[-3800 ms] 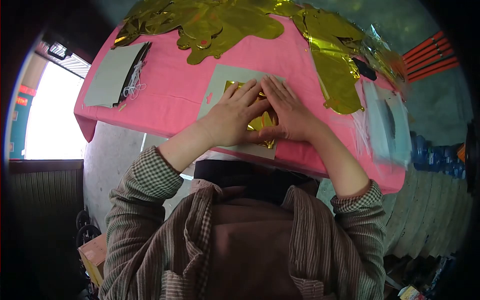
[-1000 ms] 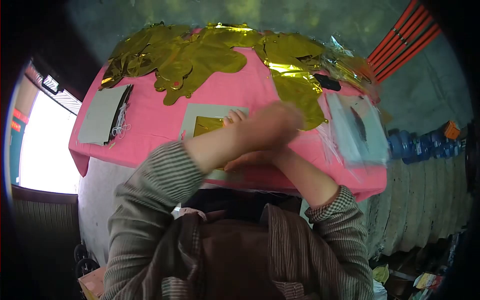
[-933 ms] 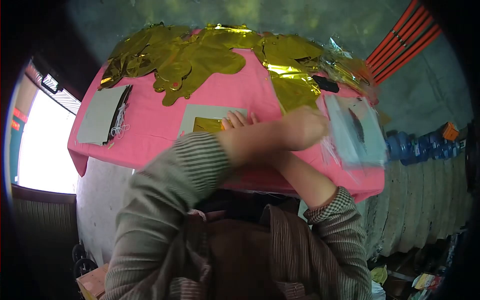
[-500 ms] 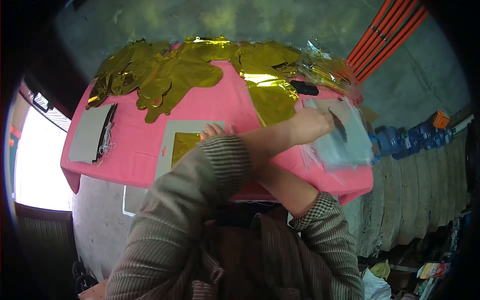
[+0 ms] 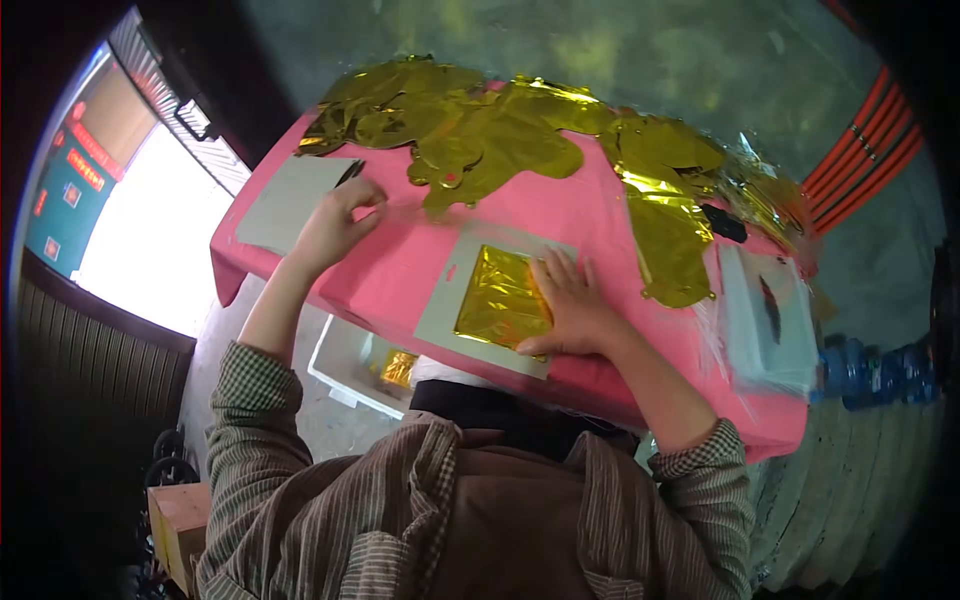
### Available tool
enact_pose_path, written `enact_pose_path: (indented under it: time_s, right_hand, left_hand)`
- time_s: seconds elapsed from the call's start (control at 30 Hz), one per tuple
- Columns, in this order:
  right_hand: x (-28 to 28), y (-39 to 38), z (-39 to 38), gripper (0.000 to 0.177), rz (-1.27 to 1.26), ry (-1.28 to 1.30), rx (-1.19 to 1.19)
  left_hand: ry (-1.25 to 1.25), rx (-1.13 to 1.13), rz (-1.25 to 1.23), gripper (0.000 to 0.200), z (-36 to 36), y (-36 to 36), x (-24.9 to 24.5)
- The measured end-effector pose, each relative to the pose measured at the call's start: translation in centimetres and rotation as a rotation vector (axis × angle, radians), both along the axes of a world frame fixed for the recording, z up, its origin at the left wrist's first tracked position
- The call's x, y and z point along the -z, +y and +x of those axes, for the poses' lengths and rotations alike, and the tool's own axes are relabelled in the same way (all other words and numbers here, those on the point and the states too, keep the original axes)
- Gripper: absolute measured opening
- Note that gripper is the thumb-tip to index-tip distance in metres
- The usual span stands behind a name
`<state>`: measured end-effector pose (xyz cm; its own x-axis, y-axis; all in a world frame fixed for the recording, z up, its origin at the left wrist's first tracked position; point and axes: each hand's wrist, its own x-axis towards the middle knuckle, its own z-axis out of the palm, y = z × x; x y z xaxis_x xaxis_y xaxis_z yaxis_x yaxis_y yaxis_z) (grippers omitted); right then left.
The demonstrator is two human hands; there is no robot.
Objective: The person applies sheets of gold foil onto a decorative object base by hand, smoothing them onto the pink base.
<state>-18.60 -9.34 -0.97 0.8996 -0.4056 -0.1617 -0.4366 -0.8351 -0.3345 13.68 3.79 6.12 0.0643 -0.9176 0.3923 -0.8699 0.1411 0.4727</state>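
My left hand (image 5: 340, 225) is closed in a pinch near the right edge of a stack of grey cards (image 5: 285, 205). A faint, blurred, see-through streak runs to the right from its fingertips; I cannot make out what it is. My right hand (image 5: 575, 305) lies with fingers spread on the right edge of a folded gold foil piece (image 5: 495, 300). That foil rests on a grey card (image 5: 437, 305) with a small hanging slot, on the pink cloth (image 5: 375, 285).
Flat gold foil shapes (image 5: 500, 150) cover the table's far side. A black object (image 5: 724, 222) lies beside them. Clear plastic sleeves (image 5: 775, 330) are stacked at the right. A white bin (image 5: 345, 365) holding gold foil stands below the near edge.
My arms have uncrossed. My left hand has moved from the clear sleeves at the right to the grey stack at the left. My right hand stays by the foil. The view has shifted and turned.
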Motion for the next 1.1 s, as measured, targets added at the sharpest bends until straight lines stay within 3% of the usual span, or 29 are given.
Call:
enact_pose_path:
  time_s: [0.1,0.23,0.3,0.33,0.4,0.43,0.5,0.57,0.67,0.7,0.93,1.1]
  right_hand:
    - [0.2,0.0,-0.2,0.128,0.0,-0.006,0.008]
    - [0.4,-0.2,-0.2,0.129,-0.008,0.004,0.005]
    - [0.6,-0.3,-0.1,0.129,-0.017,0.009,-0.007]
    - [0.5,-0.4,-0.1,0.129,-0.031,0.013,-0.006]
    - [0.4,-0.2,-0.1,0.13,-0.042,0.023,-0.007]
    - [0.3,-0.2,0.0,0.13,-0.034,0.035,-0.001]
    - [0.0,-0.2,-0.1,0.131,-0.024,0.048,0.01]
    - [-0.1,-0.2,-0.1,0.131,-0.033,0.052,0.005]
    - [0.0,-0.2,-0.1,0.131,-0.023,0.062,0.01]
    - [-0.1,-0.2,0.0,0.131,-0.025,0.064,0.008]
    - [0.0,-0.2,-0.1,0.133,-0.038,0.058,0.0]
    - [0.1,-0.3,-0.2,0.134,-0.034,0.053,0.0]
  left_hand:
    - [-0.07,-0.132,0.144,0.014,3.3,4.3,1.3]
    - [-0.18,-0.07,0.145,0.019,6.1,6.8,2.4]
    - [-0.419,-0.073,0.101,0.026,6.1,7.4,2.2]
    - [-0.414,-0.084,0.108,0.026,6.1,7.6,1.9]
    - [-0.712,-0.203,0.075,0.031,5.7,7.8,1.2]
    - [-0.709,-0.205,0.074,0.031,4.8,7.8,1.0]
    - [-0.469,-0.157,0.034,0.033,1.6,7.8,0.6]
    - [-0.174,0.096,0.127,0.038,-4.5,8.1,-0.3]
    - [-0.147,0.162,0.053,0.033,-8.8,7.7,1.9]
    - [-0.247,0.122,0.057,0.034,-9.0,7.8,2.9]
    - [-0.465,0.076,0.132,0.035,-6.3,9.3,3.7]
    - [-0.429,0.102,0.177,0.033,-5.8,9.5,3.7]
